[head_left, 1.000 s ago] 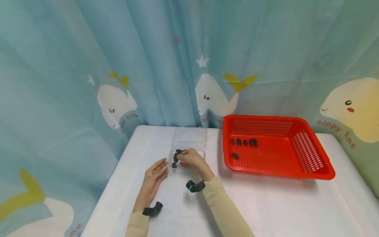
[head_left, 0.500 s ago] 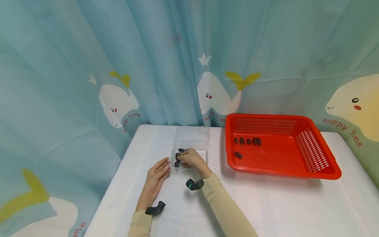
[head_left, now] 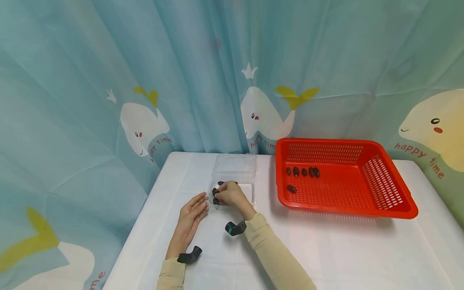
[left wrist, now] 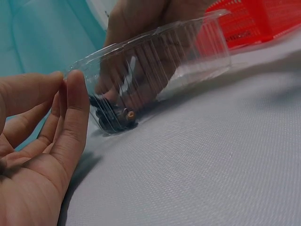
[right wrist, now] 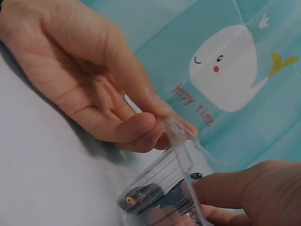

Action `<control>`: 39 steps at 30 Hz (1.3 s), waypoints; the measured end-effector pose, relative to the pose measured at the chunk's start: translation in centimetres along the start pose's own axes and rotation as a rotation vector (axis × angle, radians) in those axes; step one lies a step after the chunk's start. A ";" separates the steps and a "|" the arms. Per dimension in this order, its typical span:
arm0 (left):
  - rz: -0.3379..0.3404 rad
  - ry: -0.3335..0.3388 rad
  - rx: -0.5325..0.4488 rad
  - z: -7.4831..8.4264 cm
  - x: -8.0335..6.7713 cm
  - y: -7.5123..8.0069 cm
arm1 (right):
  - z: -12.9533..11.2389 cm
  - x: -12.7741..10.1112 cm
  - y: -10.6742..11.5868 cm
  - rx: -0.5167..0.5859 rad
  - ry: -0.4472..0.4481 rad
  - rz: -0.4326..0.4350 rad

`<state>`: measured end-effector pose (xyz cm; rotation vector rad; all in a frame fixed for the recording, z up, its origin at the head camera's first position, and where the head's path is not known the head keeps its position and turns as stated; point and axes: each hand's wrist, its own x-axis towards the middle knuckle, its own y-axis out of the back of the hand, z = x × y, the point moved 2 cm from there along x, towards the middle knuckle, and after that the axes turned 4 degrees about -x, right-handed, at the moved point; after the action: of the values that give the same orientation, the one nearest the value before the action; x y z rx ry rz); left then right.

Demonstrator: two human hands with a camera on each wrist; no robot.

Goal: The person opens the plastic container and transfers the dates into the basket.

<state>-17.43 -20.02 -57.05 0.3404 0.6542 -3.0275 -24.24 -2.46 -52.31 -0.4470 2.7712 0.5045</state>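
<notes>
Reaching my right hand into clear clamshell box, fingers curled on dark dates; left hand flat, fingertips touching its corner. Red basket right holds six dates.

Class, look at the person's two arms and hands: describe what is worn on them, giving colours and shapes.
Both arms wear long beige sleeves that end at the wrists. The left hand and right hand are bare, with no gloves or rings visible. Each wrist carries a small curved black device: the left wrist device is plain black, and the right wrist device shows a teal patch.
</notes>
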 end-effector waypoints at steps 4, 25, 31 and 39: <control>0.012 0.002 -0.005 0.0 0.0 0.0 | -0.1 -0.1 -0.1 -0.023 0.035 0.007; -0.007 -0.001 -0.005 0.0 0.0 -0.1 | 0.4 -0.1 1.4 -0.049 0.158 0.025; -0.003 -0.007 0.008 0.0 0.0 -0.1 | 0.2 -0.3 1.8 0.099 0.166 0.048; 0.003 -0.011 0.010 0.0 0.0 -0.1 | -1.6 -1.9 2.8 0.256 0.189 0.016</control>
<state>-17.45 -19.92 -57.02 0.3240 0.6368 -3.0284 -23.87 -0.06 -49.44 -0.4322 2.9670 0.1113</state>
